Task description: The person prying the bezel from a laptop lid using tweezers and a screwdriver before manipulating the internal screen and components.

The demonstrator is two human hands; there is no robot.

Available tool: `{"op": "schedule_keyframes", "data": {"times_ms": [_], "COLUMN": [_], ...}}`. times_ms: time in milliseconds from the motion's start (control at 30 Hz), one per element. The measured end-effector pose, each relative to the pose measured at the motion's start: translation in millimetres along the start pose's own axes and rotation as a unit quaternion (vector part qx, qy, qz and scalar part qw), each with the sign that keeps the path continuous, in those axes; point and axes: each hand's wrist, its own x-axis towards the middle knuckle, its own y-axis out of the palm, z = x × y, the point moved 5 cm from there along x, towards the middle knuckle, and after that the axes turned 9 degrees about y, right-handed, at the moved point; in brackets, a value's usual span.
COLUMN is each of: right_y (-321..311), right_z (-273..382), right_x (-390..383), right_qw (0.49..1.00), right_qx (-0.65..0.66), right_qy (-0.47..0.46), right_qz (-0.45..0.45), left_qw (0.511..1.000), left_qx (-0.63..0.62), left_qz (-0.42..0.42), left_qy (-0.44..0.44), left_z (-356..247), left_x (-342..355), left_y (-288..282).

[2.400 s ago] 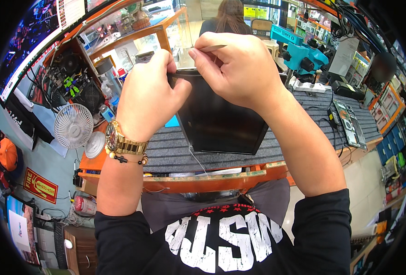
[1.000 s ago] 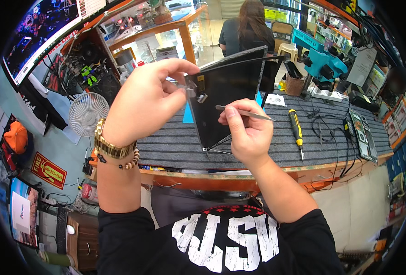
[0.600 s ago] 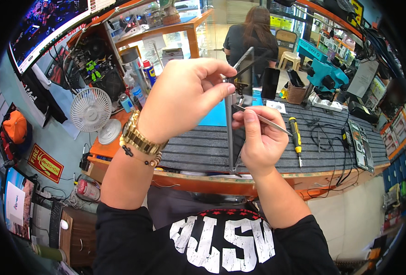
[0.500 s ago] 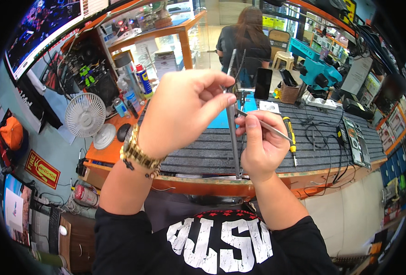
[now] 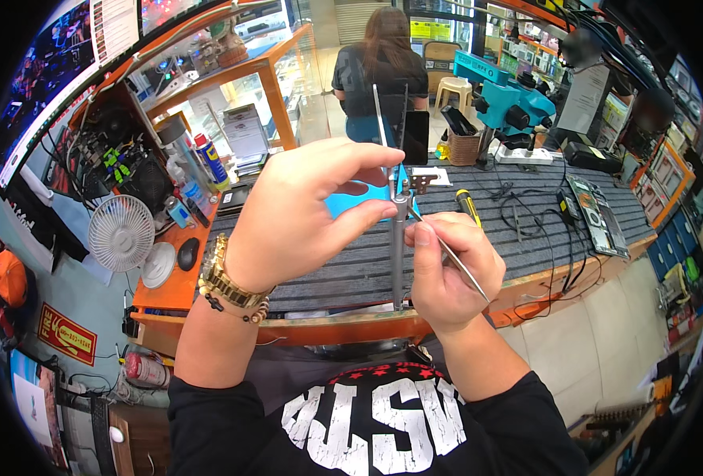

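In the head view, our left hand [image 5: 300, 210] has its fingers pinching the edge of the screen panel [image 5: 397, 262], which stands edge-on above the table [image 5: 328, 274] at three o'clock from that hand. Our right hand [image 5: 453, 287] grips the tweezers [image 5: 469, 277] between its fingers, the shaft slanting toward five o'clock from a tip near the metal bracket [image 5: 423, 182]; we should brace the panel firmly and steer the tip with small finger movements.
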Motion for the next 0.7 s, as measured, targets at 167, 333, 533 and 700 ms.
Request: {"op": "schedule_keyframes", "data": {"times_ms": [167, 333, 533, 700], "right_y": [-20, -40, -55, -58], "right_z": [-2, 0, -7, -6], "right_x": [8, 19, 21, 22], "right_qw": [0.998, 0.991, 0.987, 0.99], "right_qx": [-0.056, -0.12, -0.137, -0.129], "right_qy": [0.013, -0.06, -0.086, -0.04], "right_qz": [-0.01, -0.01, -0.014, -0.031], "left_qw": [0.999, 0.988, 0.989, 0.99], "left_qx": [0.042, 0.139, 0.139, 0.131], "left_qz": [-0.023, -0.04, -0.043, -0.042], "left_qy": [0.015, 0.045, 0.038, 0.028], "left_z": [-10, -23, -33, -33], "left_x": [14, 25, 34, 36], "left_y": [25, 46, 62, 64]}}
